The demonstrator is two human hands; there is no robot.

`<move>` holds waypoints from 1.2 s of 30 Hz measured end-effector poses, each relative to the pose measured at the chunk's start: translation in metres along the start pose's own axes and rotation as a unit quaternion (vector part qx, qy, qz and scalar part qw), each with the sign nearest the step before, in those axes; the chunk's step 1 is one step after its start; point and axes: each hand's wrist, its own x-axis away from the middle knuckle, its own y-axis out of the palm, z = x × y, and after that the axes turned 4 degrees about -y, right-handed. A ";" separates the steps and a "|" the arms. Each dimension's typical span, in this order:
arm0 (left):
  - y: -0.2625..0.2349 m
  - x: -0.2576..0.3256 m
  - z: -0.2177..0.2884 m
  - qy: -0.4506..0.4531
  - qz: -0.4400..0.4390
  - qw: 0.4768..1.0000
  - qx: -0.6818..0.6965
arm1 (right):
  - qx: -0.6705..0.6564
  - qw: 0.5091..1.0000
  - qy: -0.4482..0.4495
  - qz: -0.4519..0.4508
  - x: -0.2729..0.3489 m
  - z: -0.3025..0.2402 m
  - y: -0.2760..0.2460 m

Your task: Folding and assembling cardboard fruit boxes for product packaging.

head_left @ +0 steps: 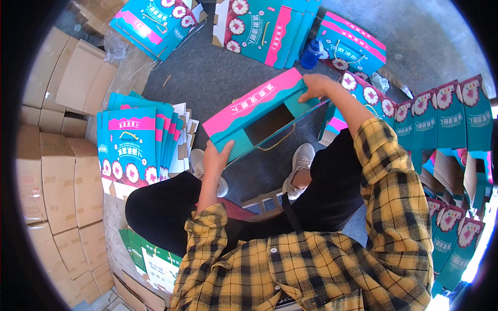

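Observation:
Between my two hands is a teal and pink cardboard gift box [252, 103], held tilted above the floor between my knees. Its top shows a dark rectangular opening between two folded-in teal end flaps, and a pink panel stands up along the far side. A yellowish cord handle [277, 140] hangs at the near side. My left hand [215, 159] grips the lower left end, thumb on the teal flap and fingers partly hidden. At the upper right end, my right hand [315, 87] is closed on the box, thumb resting over the flap.
Flattened matching cartons [132, 140] lean in a stack on the left. More flat cartons [259, 31] lie ahead, beside a blue bottle [311, 53] and a standing box [353, 44]. Rows of formed boxes [446, 116] line the right; brown cartons [57, 181] are piled at far left.

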 end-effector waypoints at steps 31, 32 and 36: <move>0.284 -0.003 0.194 0.250 -0.302 0.920 0.016 | -0.214 0.676 0.409 0.574 0.231 0.249 0.280; 0.288 -0.002 0.197 0.245 -0.326 0.912 0.036 | -0.250 0.650 0.404 0.593 0.232 0.252 0.285; 0.304 -0.012 0.193 0.209 -0.402 0.883 0.120 | -0.199 0.668 0.395 0.599 0.232 0.261 0.290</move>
